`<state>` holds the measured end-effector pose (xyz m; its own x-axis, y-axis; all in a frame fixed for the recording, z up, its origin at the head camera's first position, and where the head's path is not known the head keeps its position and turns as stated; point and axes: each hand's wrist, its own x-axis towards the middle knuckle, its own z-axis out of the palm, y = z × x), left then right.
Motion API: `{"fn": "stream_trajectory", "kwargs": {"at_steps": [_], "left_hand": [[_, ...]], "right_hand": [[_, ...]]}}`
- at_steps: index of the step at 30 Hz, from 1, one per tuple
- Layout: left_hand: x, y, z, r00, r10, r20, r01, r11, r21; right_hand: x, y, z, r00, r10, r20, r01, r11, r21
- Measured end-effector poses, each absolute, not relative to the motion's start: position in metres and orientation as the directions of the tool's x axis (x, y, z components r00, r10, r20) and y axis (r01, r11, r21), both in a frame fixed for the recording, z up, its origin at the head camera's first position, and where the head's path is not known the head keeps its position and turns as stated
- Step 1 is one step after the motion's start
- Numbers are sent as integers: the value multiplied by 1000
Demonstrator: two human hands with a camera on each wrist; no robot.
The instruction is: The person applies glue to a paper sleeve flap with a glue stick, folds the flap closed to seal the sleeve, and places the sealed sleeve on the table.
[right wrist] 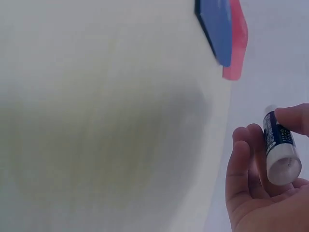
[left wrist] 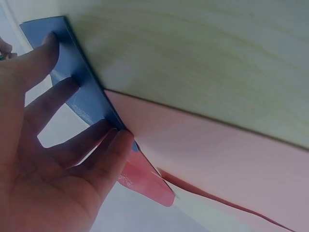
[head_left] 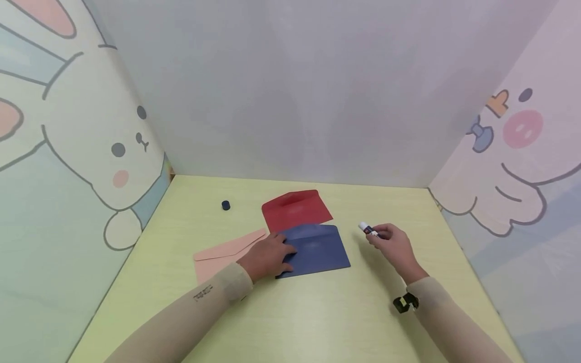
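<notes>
My left hand (head_left: 267, 257) rests with spread fingers on the left part of a blue envelope (head_left: 320, 252), which lies on the table with its flap side up. In the left wrist view, the fingertips touch the surface of the blue envelope (left wrist: 79, 92) near its edge. To the right, my right hand (head_left: 398, 247) holds a glue stick (head_left: 368, 229) above the table, its white end tilted up and left. Thumb and fingers pinch the dark label of the glue stick (right wrist: 277, 140) in the right wrist view.
Behind the blue envelope lies a red envelope (head_left: 295, 214), partly overlapped by it. A pink envelope (head_left: 215, 262) sits at the left, partly under my left forearm. A small dark cap (head_left: 225, 205) stands at the back left of the table (head_left: 308, 322). Cartoon-printed walls enclose the sides.
</notes>
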<state>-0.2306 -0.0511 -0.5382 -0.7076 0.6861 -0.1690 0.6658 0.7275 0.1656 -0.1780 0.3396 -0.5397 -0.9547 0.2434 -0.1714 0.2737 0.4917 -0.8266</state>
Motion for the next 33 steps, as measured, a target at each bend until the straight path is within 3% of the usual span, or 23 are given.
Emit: {"fn": "stream_trajectory", "kwargs": {"at_steps": [13,21,33], "left_hand": [[-236,-49,-538,-719,679,-148,669,734,121],[-255,-37,-530,-797,601,-67,589,796,141],[-259,-9,-529,-821,567,-67,568,823,1]], "right_hand": [[-161,336,-546,-944,263,-200,307,473,-826],[-157,330,-540,-946,269,-183,294,464,-835],[-149,331,-541,-945,280,-167,288,474,-832]]}}
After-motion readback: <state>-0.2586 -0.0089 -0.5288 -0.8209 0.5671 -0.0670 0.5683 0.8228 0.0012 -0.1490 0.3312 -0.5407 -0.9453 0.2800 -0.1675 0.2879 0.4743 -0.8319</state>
